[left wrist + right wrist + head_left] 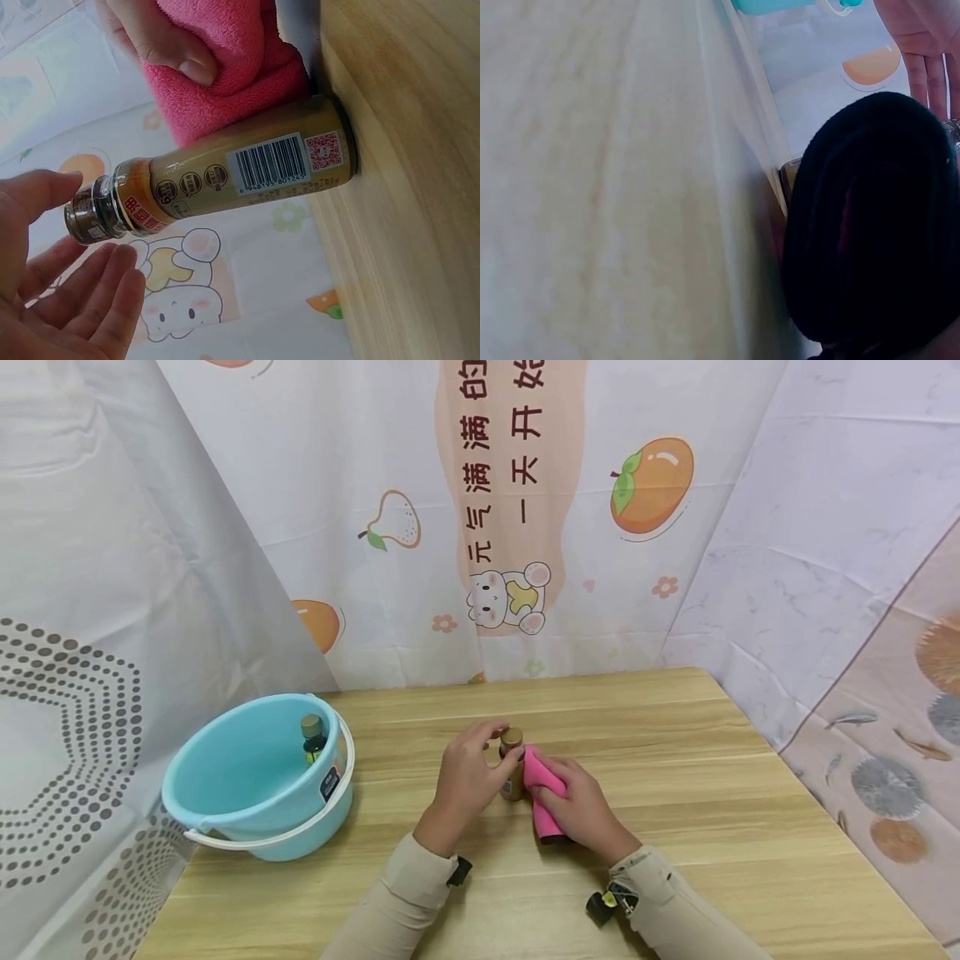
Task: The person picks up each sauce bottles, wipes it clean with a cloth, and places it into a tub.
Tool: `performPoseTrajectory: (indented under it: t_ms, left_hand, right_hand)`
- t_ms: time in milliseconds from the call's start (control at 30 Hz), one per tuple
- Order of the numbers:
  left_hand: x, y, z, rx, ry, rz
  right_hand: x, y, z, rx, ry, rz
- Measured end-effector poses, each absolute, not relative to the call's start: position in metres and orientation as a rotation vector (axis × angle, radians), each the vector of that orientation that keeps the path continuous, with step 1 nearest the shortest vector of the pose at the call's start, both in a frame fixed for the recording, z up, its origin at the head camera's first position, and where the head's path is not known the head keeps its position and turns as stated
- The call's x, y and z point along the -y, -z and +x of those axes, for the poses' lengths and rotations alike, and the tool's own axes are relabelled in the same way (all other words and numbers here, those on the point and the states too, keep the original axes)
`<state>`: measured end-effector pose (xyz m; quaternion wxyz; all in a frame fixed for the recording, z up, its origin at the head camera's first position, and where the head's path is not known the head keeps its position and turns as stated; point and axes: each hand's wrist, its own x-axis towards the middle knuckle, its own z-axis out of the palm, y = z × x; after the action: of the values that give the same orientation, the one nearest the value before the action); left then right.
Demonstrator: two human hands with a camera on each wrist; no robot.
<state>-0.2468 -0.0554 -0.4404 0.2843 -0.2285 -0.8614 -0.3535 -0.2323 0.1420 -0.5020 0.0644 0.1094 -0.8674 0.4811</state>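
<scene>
A small brown-gold glass bottle (512,787) stands upright on the wooden table, its barcode label (268,163) facing the left wrist camera. My left hand (467,777) pinches the bottle's cap (88,214) between thumb and forefinger, the other fingers loosely bent beside the neck. On the bottle's right, my right hand (583,806) grips a folded pink cloth (543,781), which lies against the bottle's side. The cloth has a dark end toward me; in the right wrist view this dark rolled end (855,135) covers most of the bottle.
A light blue bucket (258,839) with a white handle stands at the table's left. Inside it is a dark bottle with a gold cap (312,727). A printed curtain (555,668) hangs behind the table (712,827), whose right edge runs diagonally.
</scene>
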Motion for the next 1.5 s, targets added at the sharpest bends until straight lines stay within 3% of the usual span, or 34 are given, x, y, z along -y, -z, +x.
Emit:
performPoseTrajectory:
  t_ms: [1500]
  left_hand:
    - [0.0540,0.4387,-0.2465,2.338,1.056,-0.609]
  right_hand:
    - [-0.1423,0.4995,-0.2335,2.407,-1.528,0.464]
